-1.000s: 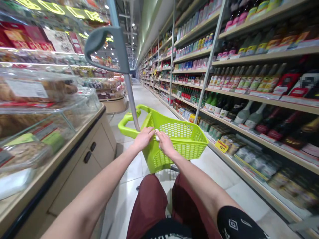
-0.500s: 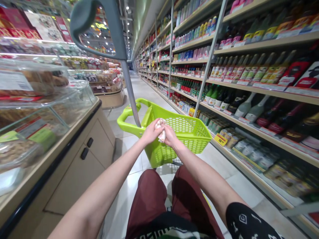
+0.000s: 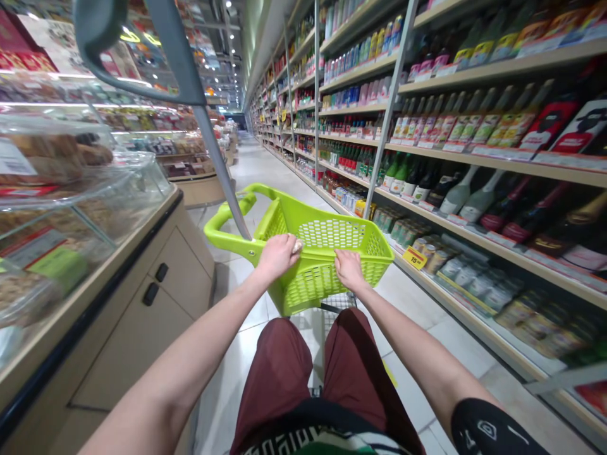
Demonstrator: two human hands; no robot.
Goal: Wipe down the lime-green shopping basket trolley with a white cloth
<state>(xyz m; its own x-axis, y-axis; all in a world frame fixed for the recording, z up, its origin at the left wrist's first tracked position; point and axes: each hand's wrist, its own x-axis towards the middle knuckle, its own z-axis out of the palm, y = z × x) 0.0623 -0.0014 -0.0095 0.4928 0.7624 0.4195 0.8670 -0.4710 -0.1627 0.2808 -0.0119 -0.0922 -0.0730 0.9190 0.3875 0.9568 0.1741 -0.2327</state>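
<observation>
My left hand (image 3: pixel 279 256) is closed around a crumpled whitish wad (image 3: pixel 298 246), which looks like tissue or thin wrapping and shows only at the fingertips. It is held at the near side of a lime-green shopping basket (image 3: pixel 315 253). Farther right along the same side, my right hand (image 3: pixel 349 268) has its fingers curled at the rim and appears to grip it. The basket has perforated walls and a looped front handle. A grey pole (image 3: pixel 222 167) with a large grey grip (image 3: pixel 183 69) rises beside it at the left.
Shelves (image 3: pixel 497 158) of bottles and cans line the right side, with a yellow price tag (image 3: pixel 414 257) low down. A bakery counter (image 3: pixel 142 278) with clear covers stands close on the left. A tiled aisle (image 3: pixel 246 151) runs ahead between them.
My hands have moved apart from their joined hold on the wad. The wad stays in my left hand, while my right hand is now at the basket's rim. The view has shifted slightly.
</observation>
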